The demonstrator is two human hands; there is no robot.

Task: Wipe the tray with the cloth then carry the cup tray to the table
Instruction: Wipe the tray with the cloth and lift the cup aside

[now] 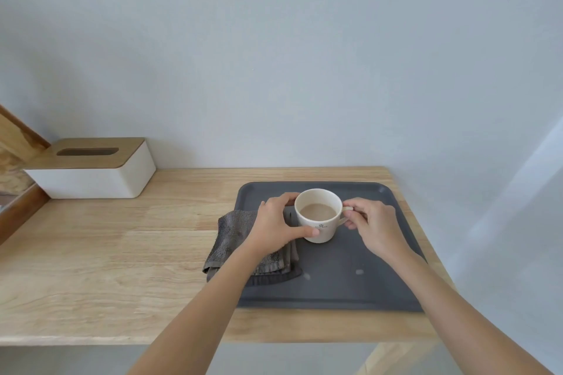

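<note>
Bare forearms reach in from the bottom edge toward a dark grey tray (pixel 380 283) lying flat at the right end of a light wooden shelf (pixel 106 253) set against a pale wall (pixel 274 55). On the tray's back half stands 1 cream cup (pixel 318 222), upright and filled with a milky brown drink, a small dark emblem printed low on its near side. At the cup's left side the left hand (pixel 275 227) cups the body, thumb across the front near the base and fingers curled round the far rim. At the cup's right side the right hand (pixel 371 224) pinches the cup's handle (pixel 347 209) between thumb and fingers. A folded grey cloth (pixel 231 234) lies just left of the cup, partly beneath the left wrist; its right part sits on the tray while its left part hangs over the tray's left rim onto the wood. 2 pale smudges mark the tray's near half. At the shelf's back left, well apart from the tray, rests a white tissue box (pixel 100 179) with a wooden lid and an oblong slot.
</note>
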